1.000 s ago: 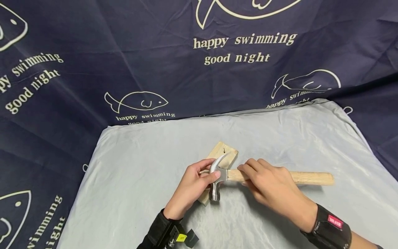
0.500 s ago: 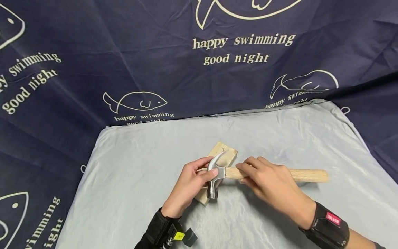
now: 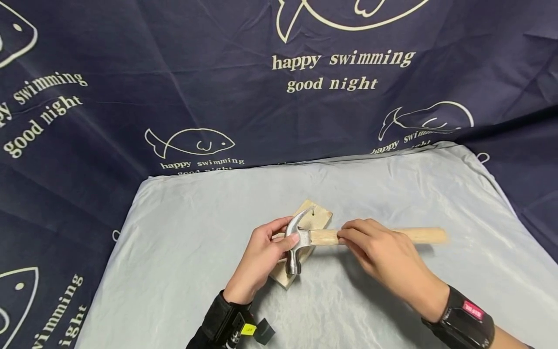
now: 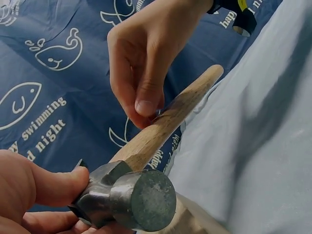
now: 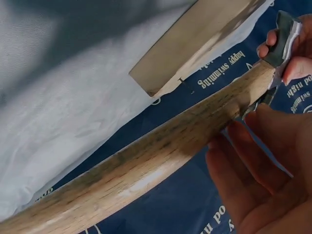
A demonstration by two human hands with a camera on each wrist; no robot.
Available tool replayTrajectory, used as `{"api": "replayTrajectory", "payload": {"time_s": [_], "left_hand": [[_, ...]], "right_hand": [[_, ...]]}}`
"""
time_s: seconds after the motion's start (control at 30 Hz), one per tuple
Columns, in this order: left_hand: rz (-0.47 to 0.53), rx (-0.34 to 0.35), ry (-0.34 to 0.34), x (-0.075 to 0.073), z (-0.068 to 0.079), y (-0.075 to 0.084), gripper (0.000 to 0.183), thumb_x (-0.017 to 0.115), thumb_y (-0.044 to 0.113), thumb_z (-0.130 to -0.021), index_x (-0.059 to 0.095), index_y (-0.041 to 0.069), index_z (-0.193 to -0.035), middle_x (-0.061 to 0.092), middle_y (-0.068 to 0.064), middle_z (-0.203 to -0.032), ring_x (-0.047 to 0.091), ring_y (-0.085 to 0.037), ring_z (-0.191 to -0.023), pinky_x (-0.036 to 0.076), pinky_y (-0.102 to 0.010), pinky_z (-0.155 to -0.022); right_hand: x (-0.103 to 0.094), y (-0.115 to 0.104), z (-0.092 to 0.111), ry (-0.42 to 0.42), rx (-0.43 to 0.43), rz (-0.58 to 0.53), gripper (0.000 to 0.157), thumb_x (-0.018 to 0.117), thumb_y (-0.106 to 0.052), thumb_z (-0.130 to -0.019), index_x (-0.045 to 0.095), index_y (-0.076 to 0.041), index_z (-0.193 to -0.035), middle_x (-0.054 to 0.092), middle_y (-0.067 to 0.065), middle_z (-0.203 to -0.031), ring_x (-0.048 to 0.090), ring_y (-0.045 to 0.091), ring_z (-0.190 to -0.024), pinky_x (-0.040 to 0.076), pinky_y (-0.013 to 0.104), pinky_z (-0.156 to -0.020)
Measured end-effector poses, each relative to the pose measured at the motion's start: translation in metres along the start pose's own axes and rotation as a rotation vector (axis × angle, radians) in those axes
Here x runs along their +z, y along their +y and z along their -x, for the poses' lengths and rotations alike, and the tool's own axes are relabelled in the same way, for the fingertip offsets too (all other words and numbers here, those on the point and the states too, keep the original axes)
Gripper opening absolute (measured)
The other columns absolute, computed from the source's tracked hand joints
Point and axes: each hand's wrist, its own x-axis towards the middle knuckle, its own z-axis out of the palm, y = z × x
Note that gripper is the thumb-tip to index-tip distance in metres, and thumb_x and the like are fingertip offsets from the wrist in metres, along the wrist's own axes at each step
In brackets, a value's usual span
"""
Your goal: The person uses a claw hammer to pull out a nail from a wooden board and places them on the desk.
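Observation:
A claw hammer (image 3: 301, 237) with a steel head and pale wooden handle is held across a wood block (image 3: 320, 218). My left hand (image 3: 261, 257) grips the hammer head, thumb on the near side (image 4: 53, 185). The tips of my right hand (image 3: 383, 247) lie along the handle (image 5: 146, 161) a short way from the head, thumb and fingers close together (image 4: 146, 92). A small bluish glint shows at these fingertips; I cannot tell whether they hold anything besides touching the handle. A small dark nail (image 5: 181, 79) stands out near the block's far end, and the claw tip overlaps it in the head view.
Grey-white cloth (image 3: 209, 213) covers the table. A dark blue curtain (image 3: 196, 72) with fish drawings and lettering hangs behind and along both sides. Each wrist wears a black strap (image 3: 462, 320); a small black camera block (image 3: 263, 332) sticks out at the left one.
The hammer has moved left and slightly up in the head view with my left hand. My right fingertips now lie farther along the handle from the head. The block stays nearly in place.

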Motion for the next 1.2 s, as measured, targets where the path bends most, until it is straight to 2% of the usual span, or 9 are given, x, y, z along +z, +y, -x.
{"api": "replayTrajectory", "payload": {"time_s": [0.13,0.3,0.43,0.57,0.7,0.83,0.9,1.07,1.2], "left_hand": [[0.015,-0.004,0.041,-0.002,0.0,-0.001,0.046,0.069,0.005,-0.102,0.06,-0.003,-0.147,0.062,-0.023,-0.128,0.073,-0.022,-0.089,0.061,-0.032,-0.076],[0.067,0.0,0.072,-0.004,0.002,-0.001,0.046,0.068,0.003,-0.102,0.059,-0.005,-0.146,0.06,-0.023,-0.122,0.072,-0.028,-0.083,0.062,-0.034,-0.072],[0.095,0.017,0.098,-0.006,0.0,-0.001,0.045,0.067,0.0,-0.102,0.058,-0.006,-0.146,0.059,-0.024,-0.123,0.073,-0.031,-0.083,0.063,-0.035,-0.072],[0.121,0.028,0.134,-0.008,-0.003,0.0,0.043,0.066,-0.002,-0.102,0.06,-0.006,-0.145,0.058,-0.025,-0.125,0.072,-0.029,-0.084,0.062,-0.035,-0.072],[0.131,0.036,0.157,-0.009,-0.004,0.002,0.041,0.065,-0.002,-0.103,0.061,-0.007,-0.143,0.059,-0.024,-0.123,0.071,-0.028,-0.086,0.063,-0.035,-0.073],[0.134,0.045,0.168,-0.008,-0.004,0.004,0.041,0.065,-0.001,-0.103,0.06,-0.007,-0.144,0.059,-0.022,-0.122,0.072,-0.027,-0.088,0.063,-0.035,-0.075],[0.142,0.053,0.175,-0.006,-0.004,0.004,0.042,0.065,-0.001,-0.104,0.059,-0.007,-0.145,0.058,-0.021,-0.121,0.072,-0.025,-0.087,0.063,-0.035,-0.076],[0.174,0.073,0.199,-0.004,-0.005,0.006,0.044,0.065,0.0,-0.104,0.057,-0.008,-0.146,0.059,-0.019,-0.117,0.074,-0.024,-0.084,0.062,-0.032,-0.075],[0.171,0.076,0.212,-0.002,-0.005,0.008,0.043,0.066,0.001,-0.104,0.059,-0.007,-0.145,0.06,-0.018,-0.115,0.076,-0.025,-0.082,0.06,-0.027,-0.07]], "right_hand": [[0.0,0.001,0.002,0.052,0.03,-0.009,0.051,0.039,-0.047,-0.115,0.079,-0.015,-0.114,0.071,-0.005,-0.118,0.069,0.016,-0.104,0.061,0.043,-0.069],[0.001,0.004,0.005,0.094,0.063,-0.039,0.05,0.041,-0.048,-0.115,0.078,-0.016,-0.109,0.07,-0.006,-0.115,0.068,0.016,-0.104,0.061,0.044,-0.071],[0.001,0.011,0.007,0.101,0.08,-0.067,0.028,0.057,-0.036,-0.111,0.076,-0.017,-0.104,0.069,-0.007,-0.11,0.068,0.015,-0.102,0.059,0.044,-0.075],[0.003,0.018,0.011,0.043,0.148,-0.072,0.005,0.072,-0.021,-0.102,0.076,-0.019,-0.104,0.07,-0.008,-0.108,0.07,0.016,-0.099,0.06,0.045,-0.076],[0.006,0.025,0.014,-0.038,0.24,-0.099,0.002,0.074,-0.019,-0.102,0.075,-0.02,-0.102,0.07,-0.009,-0.103,0.069,0.014,-0.091,0.059,0.045,-0.074],[0.008,0.033,0.015,-0.083,0.29,-0.155,0.01,0.07,-0.019,-0.106,0.073,-0.023,-0.097,0.062,-0.014,-0.091,0.058,0.008,-0.078,0.052,0.037,-0.069],[0.01,0.036,0.015,-0.098,0.304,-0.187,0.011,0.069,-0.019,-0.107,0.073,-0.023,-0.097,0.062,-0.015,-0.09,0.056,0.007,-0.078,0.052,0.035,-0.07],[0.014,0.042,0.013,-0.139,0.337,-0.283,0.012,0.067,-0.02,-0.108,0.077,-0.016,-0.104,0.07,-0.01,-0.098,0.065,0.008,-0.088,0.057,0.037,-0.076],[0.016,0.045,0.013,-0.187,0.378,-0.366,0.019,0.065,-0.023,-0.109,0.079,-0.011,-0.112,0.075,-0.004,-0.107,0.071,0.014,-0.097,0.061,0.04,-0.083]]}}
